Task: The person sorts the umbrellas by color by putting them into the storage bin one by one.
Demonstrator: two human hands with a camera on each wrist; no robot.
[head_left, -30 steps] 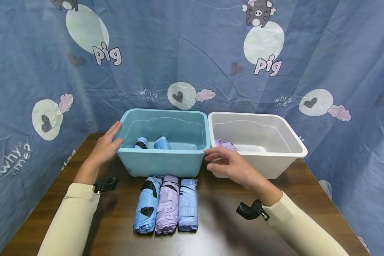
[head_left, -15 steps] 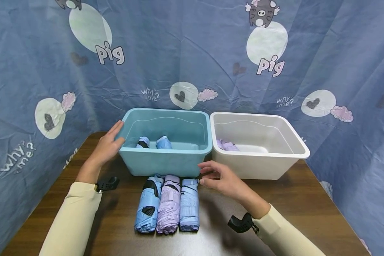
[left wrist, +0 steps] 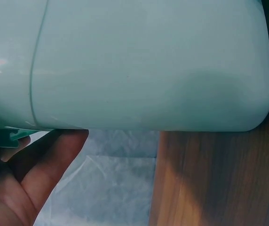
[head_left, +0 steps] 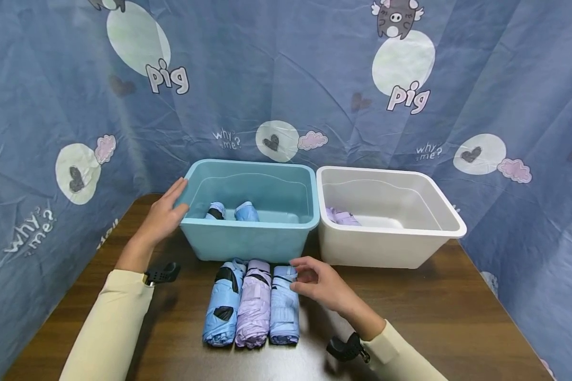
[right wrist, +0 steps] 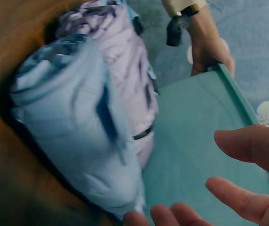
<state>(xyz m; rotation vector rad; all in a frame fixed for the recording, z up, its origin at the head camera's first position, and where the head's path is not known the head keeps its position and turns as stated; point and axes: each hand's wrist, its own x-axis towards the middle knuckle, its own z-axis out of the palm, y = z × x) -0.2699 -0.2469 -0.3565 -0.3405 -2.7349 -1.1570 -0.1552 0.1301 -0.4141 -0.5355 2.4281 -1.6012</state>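
Three folded umbrellas lie side by side in front of the teal bin (head_left: 248, 241): a blue one with black patches (head_left: 223, 312), a lilac one (head_left: 253, 312) in the middle, and a light blue one (head_left: 284, 312) on the right. My left hand (head_left: 162, 214) rests at the bin's left rim, fingers extended; in the left wrist view its thumb (left wrist: 61, 157) touches the wall. My right hand (head_left: 324, 286) hovers at the top end of the light blue umbrella, thumb and fingers apart. In the right wrist view nothing lies between thumb (right wrist: 247, 146) and fingers (right wrist: 238, 197).
Inside the teal bin are two blue umbrellas, one with a black band (head_left: 215, 210) and one plain (head_left: 247, 211). A white bin (head_left: 381, 248) stands against its right side with something lilac (head_left: 341, 217) inside. A patterned blue curtain (head_left: 291, 79) hangs behind the wooden table (head_left: 400, 296).
My right hand has moved left and toward me, from the front corner between the bins to the light blue umbrella's top end. My left hand stays at the teal bin's rim.
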